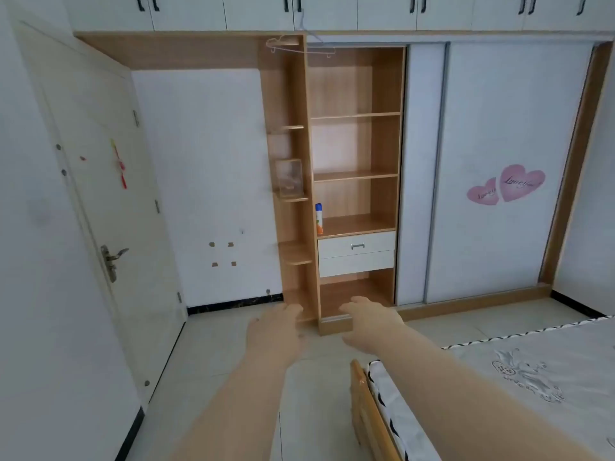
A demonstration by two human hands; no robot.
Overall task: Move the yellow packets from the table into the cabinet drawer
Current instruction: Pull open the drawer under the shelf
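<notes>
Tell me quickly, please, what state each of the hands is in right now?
Left hand: open, fingers extended forward, holding nothing.
Right hand: open, fingers relaxed, holding nothing.

A tall open cabinet of light brown wood [356, 144] stands on the pale tiled floor [233, 344]; a white spray can with a blue cap [318, 219] stands upright at the left end of its lowest open shelf; two white drawers [356, 246] sit just under that shelf, both shut; a clear plastic box [289, 178] stands on a small rounded side shelf; a wooden bed [369, 410] on the floor has a white patterned cover [532, 361] on it.
</notes>
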